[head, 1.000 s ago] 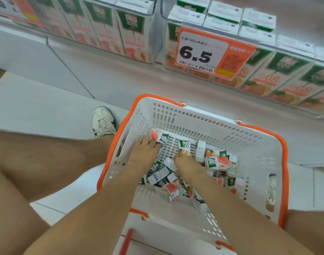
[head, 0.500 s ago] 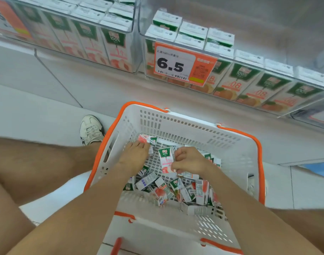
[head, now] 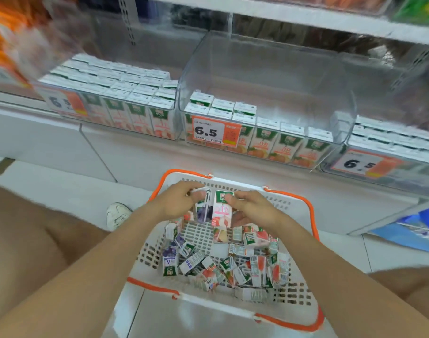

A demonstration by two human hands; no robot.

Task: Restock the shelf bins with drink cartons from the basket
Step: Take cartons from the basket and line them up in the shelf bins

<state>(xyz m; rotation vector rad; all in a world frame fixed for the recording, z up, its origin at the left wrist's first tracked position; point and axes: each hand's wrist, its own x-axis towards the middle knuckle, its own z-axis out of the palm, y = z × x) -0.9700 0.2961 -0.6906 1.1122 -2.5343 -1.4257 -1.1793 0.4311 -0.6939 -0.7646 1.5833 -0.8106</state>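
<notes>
Step in hand (judged): the pick is made, transfer to the shelf not yet begun. Two cartons are up and clear of the heap.

Left hand (head: 178, 203): above the far end of the basket (head: 184, 172), fingers curled over the top of a purple carton (head: 203, 212), which hangs upright.

Right hand (head: 253, 211): also above the basket's far end, just right of the left hand. Thumb on the front and fingers behind pinch a pink carton (head: 222, 212), upright, label towards the camera. The two cartons sit side by side, touching or nearly so; I cannot tell which.

Loose cartons (head: 233, 264): a mixed heap on the basket floor, mostly at its near and right side.

Shelf: beyond the basket and to the left, a clear bin (head: 176, 118) packed with pink-label cartons. Straight beyond the basket, a clear bin (head: 269, 76) with orange-label cartons (head: 286, 145) only along its front, roomy behind.

Next move (judged): the pink carton belongs in the far-left bin, so it needs a lift over that bin's front wall and an upright drop into a gap. No purple-label bin is legible, so the destination of the left-hand carton is unresolved.
</notes>
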